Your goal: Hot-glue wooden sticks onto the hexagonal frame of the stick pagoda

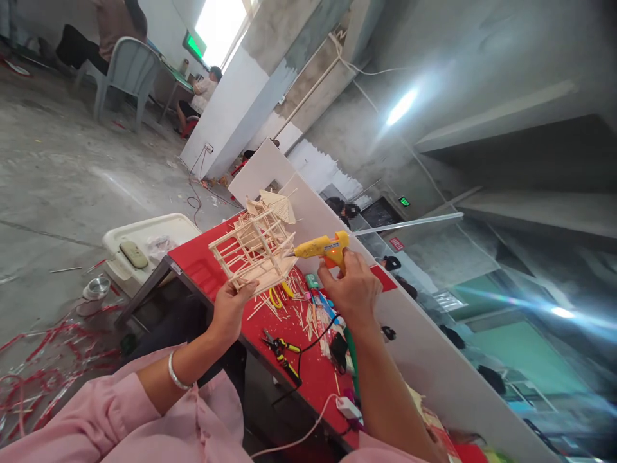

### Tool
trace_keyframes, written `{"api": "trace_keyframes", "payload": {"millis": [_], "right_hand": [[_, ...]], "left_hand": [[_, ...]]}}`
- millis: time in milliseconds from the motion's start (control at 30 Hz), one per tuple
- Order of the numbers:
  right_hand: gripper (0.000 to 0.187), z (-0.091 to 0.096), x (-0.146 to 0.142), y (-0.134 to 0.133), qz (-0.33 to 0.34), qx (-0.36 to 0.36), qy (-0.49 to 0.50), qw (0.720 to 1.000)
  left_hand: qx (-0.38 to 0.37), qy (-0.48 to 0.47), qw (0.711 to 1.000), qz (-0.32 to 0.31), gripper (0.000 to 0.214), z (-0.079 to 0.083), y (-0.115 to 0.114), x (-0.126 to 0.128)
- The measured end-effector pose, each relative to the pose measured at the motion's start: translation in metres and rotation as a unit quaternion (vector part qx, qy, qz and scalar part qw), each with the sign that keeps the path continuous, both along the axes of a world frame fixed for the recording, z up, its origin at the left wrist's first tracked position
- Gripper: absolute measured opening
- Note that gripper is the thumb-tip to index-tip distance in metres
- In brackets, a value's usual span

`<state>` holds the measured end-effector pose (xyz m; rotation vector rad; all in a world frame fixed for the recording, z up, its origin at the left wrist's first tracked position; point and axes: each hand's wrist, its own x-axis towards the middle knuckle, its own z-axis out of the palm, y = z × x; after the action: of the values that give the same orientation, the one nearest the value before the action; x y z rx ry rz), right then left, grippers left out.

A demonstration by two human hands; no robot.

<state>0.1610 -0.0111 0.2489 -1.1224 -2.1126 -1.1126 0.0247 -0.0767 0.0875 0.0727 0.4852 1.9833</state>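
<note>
concrete floor and bare walls frame a workshop where a red table (308,370) stands against a white partition board (434,366). above the table's far end, a person's left hand (230,308) holds up a small stick house (253,247), fingers under its base slab and thumb pressed on the near edge. the right hand (353,290) is clenched round the grip of a yellow glue gun (322,247), its nozzle at the lower right corner of the frame; whether the tip touches the wood cannot be told. loose sticks (308,318) litter the table below, beside yellow-handled scissors (276,298) and black-and-yellow pliers (280,348). a white tray (154,235) sits on the floor just past the table, and other people sit well behind, near a grey plastic chair (126,67). the house looks very light but brittle, an open lattice of thin sticks that would likely snap or come unglued if squeezed. the solid base seems the safest place to hold it, leaving the thatched roof and slim uprights alone.
</note>
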Motion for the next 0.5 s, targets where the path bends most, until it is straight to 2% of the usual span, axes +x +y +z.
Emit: {"api": "trace_keyframes", "payload": {"millis": [200,500], "right_hand": [[0.036,0.0025,0.002,-0.001,-0.001,-0.006,-0.017,1.0],[0.035,0.0041,0.0015,-0.0044,0.001,-0.004,-0.02,1.0]], "left_hand": [[-0.027,-0.002,1.0,-0.003,0.021,0.0048,-0.0025,-0.0017],[-0.017,0.022,1.0,0.006,0.018,0.0031,-0.0018,-0.0021]]}}
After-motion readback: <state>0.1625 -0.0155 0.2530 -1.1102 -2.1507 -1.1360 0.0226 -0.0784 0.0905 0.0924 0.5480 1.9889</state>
